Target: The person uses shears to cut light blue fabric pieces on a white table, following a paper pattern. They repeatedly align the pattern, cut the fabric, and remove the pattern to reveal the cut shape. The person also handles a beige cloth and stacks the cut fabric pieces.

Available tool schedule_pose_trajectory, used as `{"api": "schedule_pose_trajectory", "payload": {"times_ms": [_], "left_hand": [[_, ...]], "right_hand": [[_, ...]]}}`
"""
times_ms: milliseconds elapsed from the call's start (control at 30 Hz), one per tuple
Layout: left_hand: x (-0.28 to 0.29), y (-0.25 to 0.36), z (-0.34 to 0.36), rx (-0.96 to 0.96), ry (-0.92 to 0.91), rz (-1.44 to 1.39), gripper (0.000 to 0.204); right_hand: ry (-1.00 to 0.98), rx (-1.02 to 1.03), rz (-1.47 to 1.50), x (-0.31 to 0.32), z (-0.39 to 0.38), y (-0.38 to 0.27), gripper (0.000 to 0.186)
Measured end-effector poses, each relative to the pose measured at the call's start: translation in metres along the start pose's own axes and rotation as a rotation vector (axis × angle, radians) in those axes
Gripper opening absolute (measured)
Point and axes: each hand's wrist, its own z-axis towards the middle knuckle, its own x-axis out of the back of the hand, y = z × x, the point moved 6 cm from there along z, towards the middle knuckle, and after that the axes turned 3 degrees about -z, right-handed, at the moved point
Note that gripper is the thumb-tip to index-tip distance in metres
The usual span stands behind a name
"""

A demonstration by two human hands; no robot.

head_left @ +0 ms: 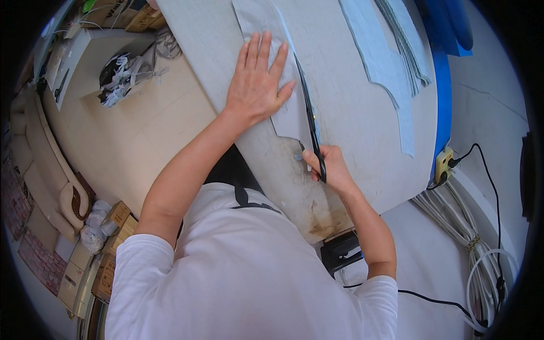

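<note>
My left hand lies flat, fingers spread, on a long pale grey pattern piece with faint markings, on the worn white table. My right hand grips long black scissors at the handles, lower down by the piece's bottom right. Their blades lie along the right edge of the piece, over light blue material that shows as a narrow strip beside it. Farther right on the table lie light blue cut pieces, some in a layered stack with serrated edges.
Blue plastic items line the table's right end, above a yellow power strip with black cables. Coiled hoses hang at lower right, near a black device. At left are a beige sofa, cardboard boxes and a scrap pile.
</note>
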Motion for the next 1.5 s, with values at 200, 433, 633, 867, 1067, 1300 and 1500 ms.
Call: {"api": "schedule_pose_trajectory", "payload": {"times_ms": [200,433,633,867,1067,1300,1500], "left_hand": [[0.0,0.001,-0.001,-0.001,0.008,-0.022,0.073],[0.0,0.001,0.001,0.013,0.002,-0.043,0.073],[0.001,0.0,0.001,0.019,-0.007,-0.043,0.073],[0.002,0.0,0.0,0.015,0.002,-0.059,0.074],[-0.001,-0.001,-0.001,0.021,-0.01,-0.075,0.074],[0.0,0.0,0.0,0.036,-0.009,-0.091,0.072],[0.016,0.001,0.019,-0.021,0.158,0.073,0.045]], "right_hand": [[0.07,-0.015,-0.027,0.006,0.005,-0.016,0.052],[0.057,-0.004,-0.056,0.003,0.009,-0.024,0.051],[0.02,0.011,-0.017,0.001,0.011,-0.022,0.048],[0.08,-0.013,-0.028,0.007,0.018,-0.033,0.047],[0.085,0.001,-0.101,0.007,0.021,-0.04,0.053],[0.053,0.014,-0.063,0.004,0.023,-0.041,0.052],[0.064,0.012,-0.069,0.007,0.028,-0.031,0.053]]}}
